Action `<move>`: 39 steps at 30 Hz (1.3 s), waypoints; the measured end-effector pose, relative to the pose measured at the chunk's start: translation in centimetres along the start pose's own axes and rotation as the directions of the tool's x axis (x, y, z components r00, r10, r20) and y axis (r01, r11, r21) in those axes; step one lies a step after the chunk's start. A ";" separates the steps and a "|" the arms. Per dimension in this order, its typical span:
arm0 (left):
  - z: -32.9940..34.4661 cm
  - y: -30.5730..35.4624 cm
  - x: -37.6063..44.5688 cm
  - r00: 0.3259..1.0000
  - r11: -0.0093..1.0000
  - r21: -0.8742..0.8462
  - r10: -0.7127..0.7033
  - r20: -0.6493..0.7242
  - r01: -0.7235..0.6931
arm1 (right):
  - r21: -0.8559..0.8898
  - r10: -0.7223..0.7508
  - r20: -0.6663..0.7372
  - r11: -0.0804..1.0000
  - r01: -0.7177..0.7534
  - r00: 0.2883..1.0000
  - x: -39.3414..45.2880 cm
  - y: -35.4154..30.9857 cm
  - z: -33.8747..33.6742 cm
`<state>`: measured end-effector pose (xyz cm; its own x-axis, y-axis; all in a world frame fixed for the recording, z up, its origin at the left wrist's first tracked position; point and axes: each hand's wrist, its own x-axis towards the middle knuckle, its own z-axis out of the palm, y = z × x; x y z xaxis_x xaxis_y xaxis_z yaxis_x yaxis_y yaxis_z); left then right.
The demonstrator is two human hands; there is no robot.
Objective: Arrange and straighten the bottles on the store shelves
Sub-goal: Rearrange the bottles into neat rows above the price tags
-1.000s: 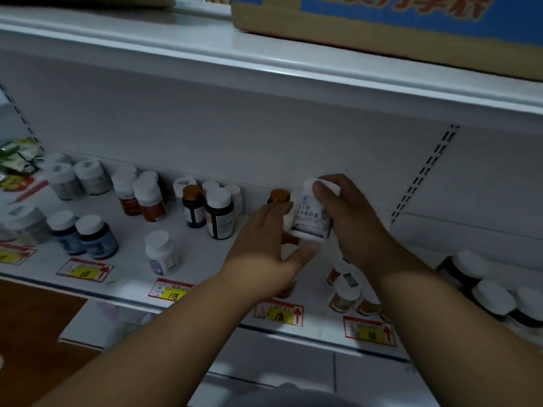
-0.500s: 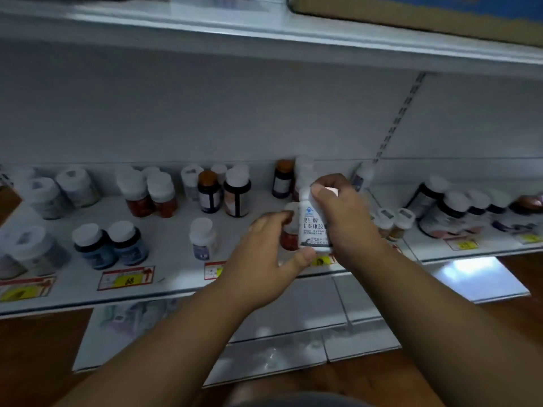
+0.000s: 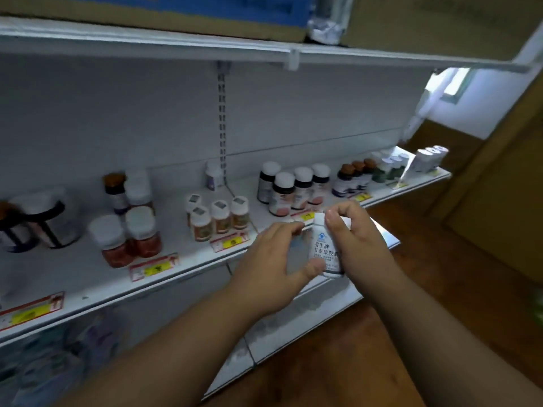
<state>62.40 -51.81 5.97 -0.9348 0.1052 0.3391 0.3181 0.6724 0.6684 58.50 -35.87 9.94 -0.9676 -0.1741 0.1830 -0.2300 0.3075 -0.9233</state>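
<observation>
A white bottle (image 3: 323, 248) with blue print is held upright in front of the shelf edge, off the shelf. My right hand (image 3: 357, 245) grips it from the right, fingers curled over its cap. My left hand (image 3: 271, 265) holds it from the left, thumb under its base and fingers against its side. On the white shelf (image 3: 182, 259) stand several bottles: small amber ones (image 3: 219, 217) in a cluster, two red-filled ones (image 3: 129, 236), dark white-capped ones (image 3: 293, 188) and brown-capped ones (image 3: 354, 177) further right.
Large dark bottles (image 3: 38, 221) stand at the left. Yellow and red price tags (image 3: 154, 267) line the shelf front. A cardboard box (image 3: 176, 13) sits on the upper shelf. White bottles (image 3: 427, 160) stand at the shelf's far right end. Brown floor lies below right.
The view has swung to the right along the shelf. Both hands have carried the white bottle away from the shelf, out past its front edge.
</observation>
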 end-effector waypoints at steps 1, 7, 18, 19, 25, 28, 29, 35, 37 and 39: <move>2.4 1.5 1.5 1.000 1.000 -0.013 0.010 0.026 -0.010 | -0.012 0.008 -0.024 1.000 -0.008 1.000 0.2 1.2 -2.9; 13.6 7.0 9.0 0.990 0.998 -0.059 0.001 0.139 0.007 | -0.013 0.035 -0.130 0.999 -0.037 0.991 3.8 7.2 -15.5; 24.1 5.6 26.6 0.972 0.993 -0.110 0.061 0.227 -0.037 | -0.043 0.114 -0.178 0.991 -0.124 0.977 16.8 16.0 -25.0; 24.9 6.0 28.5 0.970 0.990 -0.132 0.074 0.233 -0.044 | -0.040 0.132 -0.197 0.989 -0.143 0.971 17.8 16.2 -26.4; 30.9 8.8 38.0 0.927 0.974 -0.187 0.187 0.326 -0.130 | -0.009 0.177 -0.291 0.982 -0.188 0.940 22.9 18.9 -33.7; 34.4 9.3 41.6 0.925 0.971 -0.196 0.194 0.325 -0.135 | 0.001 0.176 -0.296 0.983 -0.184 0.939 25.7 21.4 -36.8; 35.6 9.5 42.7 0.927 0.973 -0.189 0.187 0.326 -0.130 | -0.013 0.168 -0.289 0.984 -0.180 0.942 26.8 22.3 -37.9; 41.7 10.4 49.6 0.973 0.994 -0.102 0.051 0.227 -0.028 | -0.098 0.077 -0.154 0.991 -0.093 0.985 35.9 27.9 -45.6; 43.2 10.7 51.7 0.982 0.993 -0.093 -0.058 0.177 0.075 | -0.127 0.030 -0.103 0.991 -0.043 0.994 39.2 28.9 -47.6; 44.1 11.4 53.4 0.983 0.982 -0.098 -0.148 0.108 0.159 | -0.107 0.004 -0.034 0.994 -0.008 0.999 42.2 29.3 -49.3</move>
<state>9.12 -6.17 2.53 -0.9832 0.0833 0.1627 0.1796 0.6057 0.7752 5.80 11.92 7.23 -0.9715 -0.1408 0.1907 -0.2324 0.4072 -0.8833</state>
